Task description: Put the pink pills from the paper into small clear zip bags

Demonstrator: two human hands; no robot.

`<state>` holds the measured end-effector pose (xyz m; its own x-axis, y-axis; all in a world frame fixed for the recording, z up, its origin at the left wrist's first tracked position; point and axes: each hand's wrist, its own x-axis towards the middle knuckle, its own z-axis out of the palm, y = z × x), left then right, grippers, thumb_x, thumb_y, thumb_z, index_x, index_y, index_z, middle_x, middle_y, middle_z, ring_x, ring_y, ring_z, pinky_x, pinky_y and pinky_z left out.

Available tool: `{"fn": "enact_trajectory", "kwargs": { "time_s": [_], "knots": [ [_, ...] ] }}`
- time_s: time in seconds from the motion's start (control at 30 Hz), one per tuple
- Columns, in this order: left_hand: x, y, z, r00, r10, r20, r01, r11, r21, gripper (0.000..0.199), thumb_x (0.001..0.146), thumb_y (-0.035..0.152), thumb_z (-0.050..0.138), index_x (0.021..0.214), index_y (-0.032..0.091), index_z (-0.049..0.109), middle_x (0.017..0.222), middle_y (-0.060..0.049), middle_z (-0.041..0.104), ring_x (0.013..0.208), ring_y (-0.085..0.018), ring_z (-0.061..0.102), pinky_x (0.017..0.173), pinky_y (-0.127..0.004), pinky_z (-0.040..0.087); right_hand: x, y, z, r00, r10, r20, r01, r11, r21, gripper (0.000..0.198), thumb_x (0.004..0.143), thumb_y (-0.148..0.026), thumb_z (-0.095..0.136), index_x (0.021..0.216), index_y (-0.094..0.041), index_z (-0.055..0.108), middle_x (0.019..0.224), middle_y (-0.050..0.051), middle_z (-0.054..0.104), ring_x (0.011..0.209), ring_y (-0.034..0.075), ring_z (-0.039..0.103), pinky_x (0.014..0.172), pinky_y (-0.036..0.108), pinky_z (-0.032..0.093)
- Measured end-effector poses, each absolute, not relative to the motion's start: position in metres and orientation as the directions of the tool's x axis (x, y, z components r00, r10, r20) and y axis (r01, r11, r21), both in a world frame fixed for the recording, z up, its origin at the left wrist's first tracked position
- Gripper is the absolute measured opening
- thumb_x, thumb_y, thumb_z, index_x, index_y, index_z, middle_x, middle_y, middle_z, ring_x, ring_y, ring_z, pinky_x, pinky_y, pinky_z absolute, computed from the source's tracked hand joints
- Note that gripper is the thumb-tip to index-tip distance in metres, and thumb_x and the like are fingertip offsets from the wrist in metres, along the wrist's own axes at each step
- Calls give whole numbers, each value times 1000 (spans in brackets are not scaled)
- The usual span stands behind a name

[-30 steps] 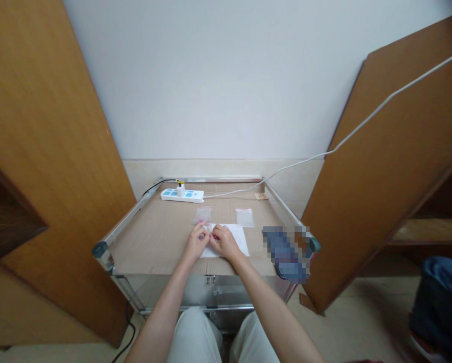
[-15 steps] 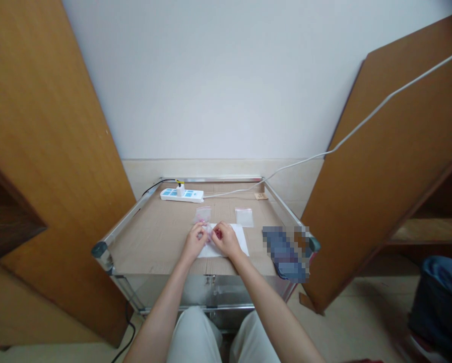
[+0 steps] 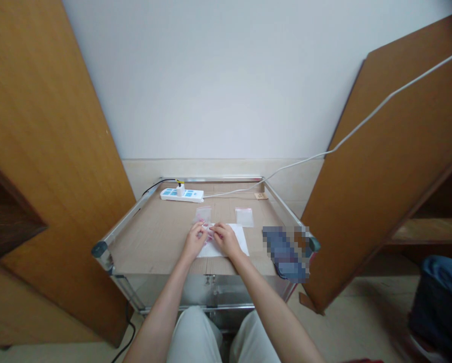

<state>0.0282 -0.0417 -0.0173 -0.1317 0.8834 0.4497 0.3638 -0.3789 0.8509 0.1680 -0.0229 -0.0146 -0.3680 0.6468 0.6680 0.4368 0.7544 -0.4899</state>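
Note:
Over a white sheet of paper (image 3: 241, 241), my left hand (image 3: 196, 241) is closed, with its fingertips pinching a small clear plastic bag (image 3: 209, 231) that has reddish marks or bits on it. My right hand (image 3: 227, 239) bends in from the other side, its fingertips closed at the bag's right edge. The bag's contents are too small to make out. Just beyond my left hand lies another clear bag (image 3: 203, 213) with some red on it. A flat clear zip bag (image 3: 244, 218) rests beyond the paper to the right.
A white power strip (image 3: 182, 195) with a plug stands at the back left of the cardboard-covered table (image 3: 146, 237). Its white cable (image 3: 297, 164) rises to the right. A dark blue, pixelated item (image 3: 286, 254) lies at the right edge. A person's leg (image 3: 439, 302) shows far right.
My right hand's fingers have turned over toward the bag, and the dark red bits seen at them before no longer show. My left hand stays nearly still.

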Motion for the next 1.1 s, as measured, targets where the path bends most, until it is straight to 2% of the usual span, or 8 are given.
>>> {"fn": "enact_trajectory", "kwargs": {
  "time_s": [0.23,0.43,0.53,0.8,0.9,0.97,1.03,1.1],
  "knots": [
    [29,-45,-12,-162,893,420,274,-368,889,17,65,27,53,54,15,48,91,-6,55,94,-17,48,76,-26,40,168,-21,-15,-303,688,660,327,725,-606,26,73,-10,42,90,-19,60,83,5,59,77,14,52,69,26,41],
    [26,-48,-13,-176,953,246,17,-247,969,19,66,26,51,81,17,46,82,-2,56,63,-10,54,55,-21,42,171,-22,-10,-205,750,629,228,661,-714,21,73,-14,43,85,-18,61,75,4,59,64,12,52,62,24,42],
    [23,-46,-15,-223,946,236,28,-236,971,20,63,24,51,81,16,49,76,-2,58,64,-11,54,55,-20,41,172,-20,-10,-196,758,622,193,652,-733,20,74,-16,45,85,-18,62,76,5,60,66,13,53,64,26,42],
    [18,-42,-18,-330,920,212,30,-214,976,23,63,24,48,81,13,56,83,-6,61,65,-12,55,52,-21,40,171,-15,-16,-245,775,583,156,624,-765,23,74,-14,45,87,-20,63,79,5,59,75,14,53,67,25,41],
    [19,-43,-18,-343,912,226,80,-211,974,24,65,22,46,86,14,53,86,-7,59,69,-13,55,55,-22,42,171,-16,-14,-238,789,566,151,606,-781,21,74,-17,47,88,-19,63,78,5,58,70,13,53,64,24,41],
    [19,-45,-16,-377,875,304,190,-248,950,29,65,20,46,94,15,50,95,-8,56,81,-15,54,65,-25,43,171,-16,-13,-222,801,556,157,592,-791,20,72,-20,51,89,-18,62,75,4,57,65,12,52,61,24,41],
    [20,-48,-12,-342,829,443,367,-316,875,39,65,20,50,103,18,45,108,-8,50,96,-18,48,79,-31,39,171,-16,-13,-214,808,549,164,584,-795,20,71,-24,55,88,-18,62,72,3,56,63,12,50,60,24,41],
    [21,-53,-7,-192,801,566,545,-393,741,51,62,23,55,111,20,40,115,-8,45,107,-20,40,89,-35,30,171,-16,-13,-212,809,548,164,582,-796,21,69,-27,56,88,-18,62,72,3,56,62,12,50,60,24,42]
  ]
}}
